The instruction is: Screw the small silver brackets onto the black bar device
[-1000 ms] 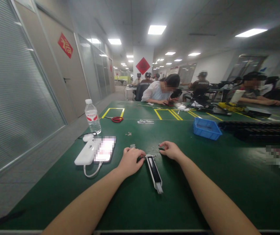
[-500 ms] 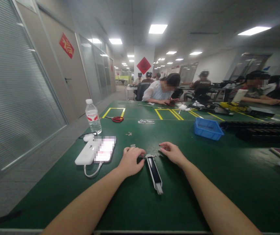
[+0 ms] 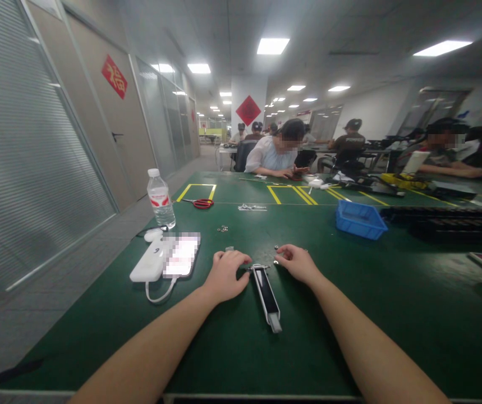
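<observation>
A slim white-framed object with a black face (image 3: pixel 268 294) lies on the green table between my hands, its grey tab (image 3: pixel 275 323) pointing toward me. A thin metal rod (image 3: pixel 260 267) crosses its far end. My left hand (image 3: pixel 229 275) rests on the table to the left, thumb and index finger closed about the rod's left end. To the right, my right hand (image 3: pixel 298 262) is curled, with a small shiny metal piece (image 3: pixel 276 262) at its fingertips. Just beyond lies another small metal piece (image 3: pixel 276 247). A small greyish piece (image 3: pixel 229 248) sits behind my left hand.
Several small metal rings (image 3: pixel 223 228) lie farther back. To the left are a power bank (image 3: pixel 146 266), a phone (image 3: pixel 187 255) and a water bottle (image 3: pixel 160 199). Red-handled scissors (image 3: pixel 203 203) and a blue bin (image 3: pixel 359 220) stand beyond. A person (image 3: pixel 274 157) sits across the table.
My right hand has shifted slightly, and a small metal piece now shows on the table beside its fingertips. My left hand and the white-framed object stay nearly still.
</observation>
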`<state>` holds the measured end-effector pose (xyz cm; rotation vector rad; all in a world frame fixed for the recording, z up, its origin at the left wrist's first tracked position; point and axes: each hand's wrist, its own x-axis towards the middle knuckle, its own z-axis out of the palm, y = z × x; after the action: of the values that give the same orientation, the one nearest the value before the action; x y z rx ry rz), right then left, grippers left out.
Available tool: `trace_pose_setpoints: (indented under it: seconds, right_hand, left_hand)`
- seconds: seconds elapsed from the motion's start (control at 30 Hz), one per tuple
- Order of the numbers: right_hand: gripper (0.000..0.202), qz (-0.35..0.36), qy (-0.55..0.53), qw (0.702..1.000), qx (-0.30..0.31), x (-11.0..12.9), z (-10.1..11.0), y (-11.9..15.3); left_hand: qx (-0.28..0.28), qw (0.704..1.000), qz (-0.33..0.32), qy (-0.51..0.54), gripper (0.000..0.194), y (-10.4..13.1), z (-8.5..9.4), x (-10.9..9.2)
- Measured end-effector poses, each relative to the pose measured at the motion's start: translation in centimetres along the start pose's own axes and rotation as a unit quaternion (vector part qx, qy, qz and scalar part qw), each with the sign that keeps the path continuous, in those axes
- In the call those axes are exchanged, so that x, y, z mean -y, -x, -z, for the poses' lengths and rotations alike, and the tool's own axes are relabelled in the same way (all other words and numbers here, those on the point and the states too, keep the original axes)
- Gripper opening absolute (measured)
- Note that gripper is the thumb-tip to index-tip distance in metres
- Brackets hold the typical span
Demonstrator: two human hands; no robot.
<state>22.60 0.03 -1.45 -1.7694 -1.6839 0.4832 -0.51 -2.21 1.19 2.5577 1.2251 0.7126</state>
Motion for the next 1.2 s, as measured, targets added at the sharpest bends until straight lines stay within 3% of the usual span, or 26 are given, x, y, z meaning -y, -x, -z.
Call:
trace_pose_setpoints:
  seconds: [0.43,0.57,1.2]
  right_hand:
    - [0.008,0.077,0.129,0.988,0.041,0.5,0.3,0.4]
    - [0.009,0.069,0.156,0.983,0.063,1.0,0.4,0.6]
    - [0.009,0.085,0.175,0.978,0.07,1.2,-0.1,0.6]
  left_hand:
    - [0.001,1.0,-0.003,-0.002,0.021,0.0,0.0,0.0]
    - [0.002,1.0,-0.002,-0.003,0.021,0.0,-0.1,0.1]
    - [-0.005,1.0,-0.013,-0.005,0.02,0.1,-0.1,0.1]
